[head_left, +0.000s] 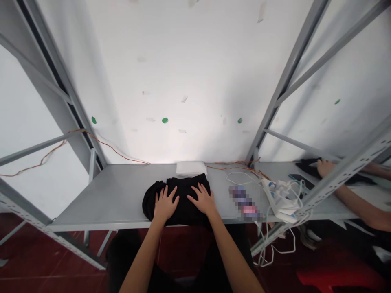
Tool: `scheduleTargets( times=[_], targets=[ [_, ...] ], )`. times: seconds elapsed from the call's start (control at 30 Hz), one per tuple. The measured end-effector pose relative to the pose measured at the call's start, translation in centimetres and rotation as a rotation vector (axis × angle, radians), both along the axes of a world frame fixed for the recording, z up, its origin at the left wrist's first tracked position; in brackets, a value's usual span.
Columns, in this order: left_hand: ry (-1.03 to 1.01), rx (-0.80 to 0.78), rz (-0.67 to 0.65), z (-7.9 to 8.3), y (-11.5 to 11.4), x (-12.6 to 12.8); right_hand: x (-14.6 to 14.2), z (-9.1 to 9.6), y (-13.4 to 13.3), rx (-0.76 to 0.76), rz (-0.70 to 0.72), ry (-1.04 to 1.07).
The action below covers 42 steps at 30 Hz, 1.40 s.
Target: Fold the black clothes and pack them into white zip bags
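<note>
A folded black garment point(185, 199) lies at the front edge of the grey metal shelf point(100, 195); its exact kind does not show. On its left part rests my left hand point(165, 204), fingers spread flat on the cloth. My right hand point(204, 199) lies flat on the right part, fingers apart. Neither hand grips the fabric. Just behind the garment, against the wall, sits a white flat packet point(191, 168).
Right of the garment lies a pixelated phone-like object point(245, 202). Beyond it a white power strip point(279, 203) with tangled cables hangs partly over the edge. Metal posts point(287, 77) frame the shelf. At far right, another person's hand point(325, 167) touches black cloth.
</note>
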<state>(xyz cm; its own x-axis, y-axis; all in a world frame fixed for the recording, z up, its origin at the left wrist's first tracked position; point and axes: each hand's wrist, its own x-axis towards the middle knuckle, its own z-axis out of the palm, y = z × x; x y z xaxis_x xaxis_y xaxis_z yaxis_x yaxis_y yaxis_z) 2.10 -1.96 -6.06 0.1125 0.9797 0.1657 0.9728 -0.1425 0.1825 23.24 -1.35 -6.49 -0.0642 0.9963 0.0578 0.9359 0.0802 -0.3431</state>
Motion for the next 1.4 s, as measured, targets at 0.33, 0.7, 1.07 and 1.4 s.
scheduleTargets(
  times=[0.33, 0.7, 1.07, 1.4],
  targets=[
    [0.018, -0.009, 0.016, 0.0, 0.1, -0.2, 0.0, -0.2, 0.1, 0.014, 0.002, 0.032],
    [0.020, -0.016, 0.024, 0.2, 0.0, -0.1, 0.0, -0.4, 0.2, 0.057, 0.005, 0.043],
    [-0.051, -0.037, 0.040, -0.5, 0.1, -0.2, 1.1, -1.8, 0.9, 0.045, 0.036, 0.195],
    [-0.205, 0.104, -0.058, 3.8, 8.3, -1.2, 7.3, 1.3, 7.1, 0.308, -0.077, 0.165]
  ],
)
